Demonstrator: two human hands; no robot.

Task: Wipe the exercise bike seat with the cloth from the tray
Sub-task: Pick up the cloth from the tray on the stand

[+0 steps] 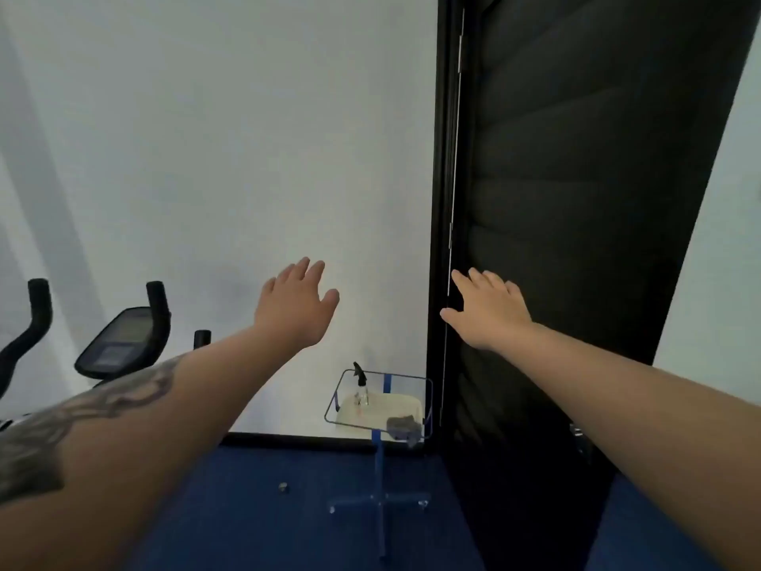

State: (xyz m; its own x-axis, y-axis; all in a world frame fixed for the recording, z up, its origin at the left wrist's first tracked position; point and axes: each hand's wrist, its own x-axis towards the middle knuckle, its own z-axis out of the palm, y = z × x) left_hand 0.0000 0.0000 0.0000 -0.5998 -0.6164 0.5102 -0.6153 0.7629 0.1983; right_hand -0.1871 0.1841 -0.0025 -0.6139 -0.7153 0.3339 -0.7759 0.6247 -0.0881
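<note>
A grey cloth point(402, 426) lies at the front right corner of a white tray point(391, 405) on a blue wheeled stand by the wall. The exercise bike point(119, 344) shows only its console and black handlebars at the left; its seat is out of view. My left hand point(294, 304) is stretched forward at chest height, fingers apart, holding nothing, well above and left of the tray. My right hand point(488, 311) reaches forward in front of the dark door, fingers spread and empty, above and right of the tray.
A small spray bottle point(360, 385) stands upright on the tray's back left. A black door point(576, 199) fills the right side. The floor point(267, 521) is blue, with a small round object point(283, 486) lying on it. A white wall is ahead.
</note>
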